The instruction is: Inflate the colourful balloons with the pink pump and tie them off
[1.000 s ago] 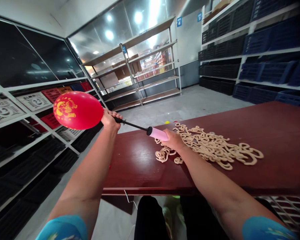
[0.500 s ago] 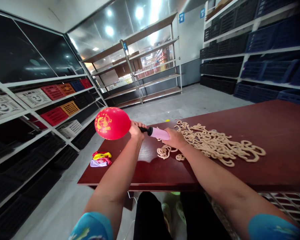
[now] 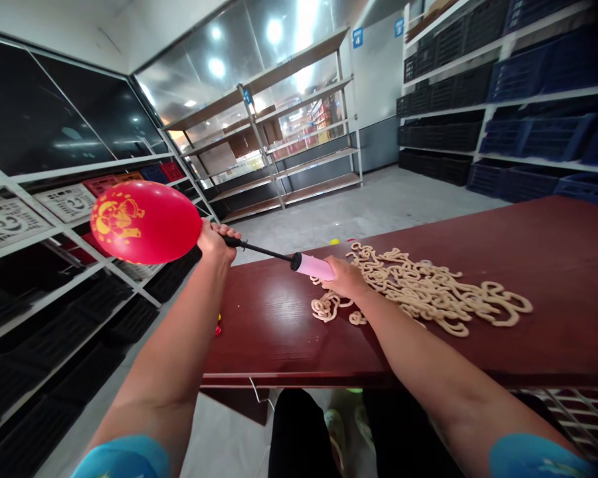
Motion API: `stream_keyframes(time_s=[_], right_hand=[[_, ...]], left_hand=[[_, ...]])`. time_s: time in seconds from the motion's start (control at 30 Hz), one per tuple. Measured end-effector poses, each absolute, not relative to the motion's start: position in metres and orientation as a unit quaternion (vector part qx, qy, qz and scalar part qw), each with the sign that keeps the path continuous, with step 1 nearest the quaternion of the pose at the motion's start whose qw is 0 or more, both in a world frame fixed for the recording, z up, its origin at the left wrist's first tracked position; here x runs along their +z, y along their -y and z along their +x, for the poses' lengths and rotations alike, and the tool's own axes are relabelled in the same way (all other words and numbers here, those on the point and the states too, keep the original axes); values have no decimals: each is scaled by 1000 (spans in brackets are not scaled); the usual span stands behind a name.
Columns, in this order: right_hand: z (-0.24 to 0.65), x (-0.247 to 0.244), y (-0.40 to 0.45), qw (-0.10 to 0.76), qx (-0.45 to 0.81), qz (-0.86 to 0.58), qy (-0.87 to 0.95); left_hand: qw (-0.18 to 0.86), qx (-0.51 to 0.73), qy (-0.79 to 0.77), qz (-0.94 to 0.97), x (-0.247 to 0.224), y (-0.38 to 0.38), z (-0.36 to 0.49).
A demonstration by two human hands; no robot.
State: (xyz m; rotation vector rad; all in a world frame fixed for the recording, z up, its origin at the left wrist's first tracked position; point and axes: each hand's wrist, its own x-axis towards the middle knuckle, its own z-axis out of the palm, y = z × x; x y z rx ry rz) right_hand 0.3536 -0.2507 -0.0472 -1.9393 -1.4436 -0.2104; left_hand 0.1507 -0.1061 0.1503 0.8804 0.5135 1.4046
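Note:
A large red balloon (image 3: 147,222) with yellow print hangs off to the left, its neck at my left hand (image 3: 216,242). That hand is closed round the black end of a hand pump and the balloon's neck. Between my hands the pump's thin black rod is drawn far out. My right hand (image 3: 346,277) is wrapped round the pink pump body (image 3: 315,267), above the dark red table (image 3: 274,332). Beige curly strands (image 3: 428,289) lie in a loose heap beside and beyond my right hand.
Small red and yellow pieces (image 3: 218,326) show beside my left forearm, which hides the area behind it. Shelves with crates stand left and right (image 3: 538,143). A metal rack (image 3: 309,166) stands at the back.
My left hand has moved left with the balloon, drawing out the pump's rod. The balloon looks larger. My right hand has barely moved. My left forearm now covers most of the small coloured pile.

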Motion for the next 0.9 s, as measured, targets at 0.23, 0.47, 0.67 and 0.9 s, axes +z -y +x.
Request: stream_keyframes(time_s=[0.23, 0.47, 0.67, 0.9], right_hand=[[355, -49, 252, 333, -75, -757, 558], [351, -46, 255, 342, -72, -745, 568], [348, -46, 254, 350, -96, -736, 572], [350, -47, 251, 352, -104, -733, 573]], left_hand=[[677, 596, -242, 357, 94, 133, 193], [700, 570, -245, 353, 61, 158, 228], [679, 587, -256, 359, 98, 135, 193], [653, 618, -247, 362, 146, 102, 141]])
